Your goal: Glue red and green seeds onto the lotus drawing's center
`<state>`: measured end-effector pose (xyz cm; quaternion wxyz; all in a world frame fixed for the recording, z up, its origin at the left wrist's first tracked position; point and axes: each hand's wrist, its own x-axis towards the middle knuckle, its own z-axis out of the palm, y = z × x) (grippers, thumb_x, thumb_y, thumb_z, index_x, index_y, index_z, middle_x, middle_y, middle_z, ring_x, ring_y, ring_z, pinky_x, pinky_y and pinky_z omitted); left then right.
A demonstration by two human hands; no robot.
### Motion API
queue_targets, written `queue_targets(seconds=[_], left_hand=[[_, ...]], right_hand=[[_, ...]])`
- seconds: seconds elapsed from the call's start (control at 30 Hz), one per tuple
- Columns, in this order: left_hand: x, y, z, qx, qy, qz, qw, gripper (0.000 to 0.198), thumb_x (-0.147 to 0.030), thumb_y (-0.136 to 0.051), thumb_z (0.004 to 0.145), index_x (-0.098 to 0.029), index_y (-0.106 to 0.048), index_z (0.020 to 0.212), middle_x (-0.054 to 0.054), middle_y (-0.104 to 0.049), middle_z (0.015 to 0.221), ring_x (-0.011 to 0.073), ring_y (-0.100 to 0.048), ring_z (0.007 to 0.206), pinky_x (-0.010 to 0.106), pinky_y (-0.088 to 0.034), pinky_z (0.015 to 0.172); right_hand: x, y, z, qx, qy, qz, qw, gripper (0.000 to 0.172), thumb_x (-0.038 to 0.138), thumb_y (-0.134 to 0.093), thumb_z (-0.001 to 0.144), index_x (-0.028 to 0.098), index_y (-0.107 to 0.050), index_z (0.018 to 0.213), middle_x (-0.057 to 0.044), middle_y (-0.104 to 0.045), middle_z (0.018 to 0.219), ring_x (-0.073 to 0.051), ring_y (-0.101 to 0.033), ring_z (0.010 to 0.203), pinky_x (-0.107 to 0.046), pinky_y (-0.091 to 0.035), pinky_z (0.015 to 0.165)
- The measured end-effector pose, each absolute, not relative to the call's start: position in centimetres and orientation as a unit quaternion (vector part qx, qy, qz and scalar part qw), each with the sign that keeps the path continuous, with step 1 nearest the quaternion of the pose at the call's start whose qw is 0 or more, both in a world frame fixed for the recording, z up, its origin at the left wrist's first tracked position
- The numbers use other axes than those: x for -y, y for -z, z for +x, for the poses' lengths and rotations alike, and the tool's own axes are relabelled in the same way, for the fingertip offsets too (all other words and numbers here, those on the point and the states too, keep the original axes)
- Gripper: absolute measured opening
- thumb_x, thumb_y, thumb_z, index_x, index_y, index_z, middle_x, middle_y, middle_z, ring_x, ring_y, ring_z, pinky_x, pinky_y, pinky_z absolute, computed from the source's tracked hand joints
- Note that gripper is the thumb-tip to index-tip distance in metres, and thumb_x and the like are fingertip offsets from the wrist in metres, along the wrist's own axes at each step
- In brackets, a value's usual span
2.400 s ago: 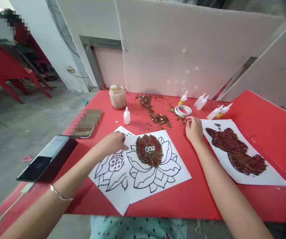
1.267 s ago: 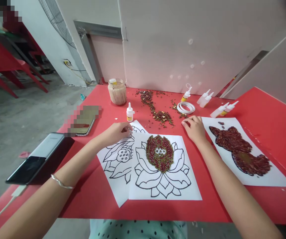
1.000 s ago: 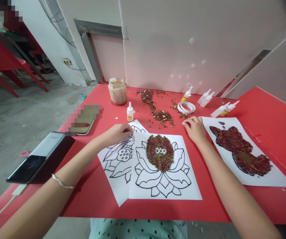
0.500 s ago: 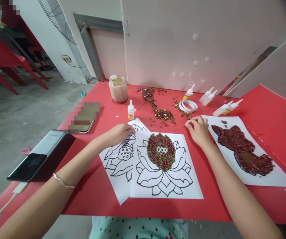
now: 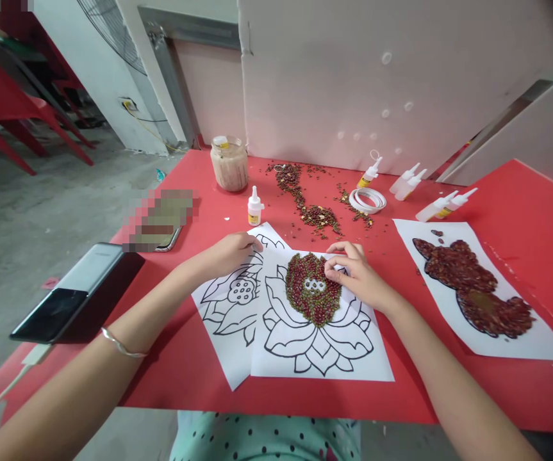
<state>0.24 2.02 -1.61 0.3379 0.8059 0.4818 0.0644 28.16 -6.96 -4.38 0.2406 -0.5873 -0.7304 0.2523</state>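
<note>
My left hand (image 5: 232,254) is closed at the upper left corner of a white sheet printed with a lotus outline (image 5: 324,358), fingertips on its edge. Red and green beans (image 5: 312,307) cover the upper middle of that lotus, around a small pale seed-pod shape. Over the right side of the beans is my right hand (image 5: 355,272), thumb and forefinger drawn together; whatever is between them is too small to make out. Partly under the lotus sheet lies a second flower drawing (image 5: 228,365). A small white glue bottle (image 5: 254,210) stands upright just beyond my left hand.
Loose beans (image 5: 317,216) are scattered behind the sheets, near a glass jar (image 5: 229,169) and a white tape roll (image 5: 367,201). More glue bottles (image 5: 432,206) are at the back right. A bean-covered picture (image 5: 511,346) lies right; phones (image 5: 72,288) lie left on the red table (image 5: 170,384).
My right hand has moved left from the table beside the lotus sheet to over its beans. My left hand stays at the sheet's corner. The view has shifted slightly.
</note>
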Motion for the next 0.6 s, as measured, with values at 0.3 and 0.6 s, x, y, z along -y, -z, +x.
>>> queue_targets(seconds=[0.3,0.6], left_hand=[[-1.9,2.1,0.2,-0.484,-0.073,0.804,0.338,0.032,-0.023,-0.032,0.083,-0.017,-0.061,0.096,0.007,-0.065,0.106,0.0190,-0.059,0.098,0.030,-0.045,0.086],[-2.1,2.9,-0.2,-0.477,-0.080,0.805,0.343,0.029,-0.023,-0.036,0.082,-0.018,-0.061,0.095,0.005,-0.065,0.102,0.0179,-0.060,0.091,0.027,-0.046,0.080]], right_hand=[[7.1,4.2,28.0,0.756,-0.242,-0.571,0.209,0.017,0.035,-0.052,0.087,0.026,-0.062,0.075,-0.006,-0.047,0.116,-0.027,-0.038,0.123,-0.054,-0.035,0.105],[7.4,3.7,27.4,0.780,-0.184,-0.567,0.191,0.019,0.028,-0.051,0.087,0.025,-0.063,0.071,-0.006,-0.048,0.115,-0.027,-0.041,0.121,-0.055,-0.037,0.103]])
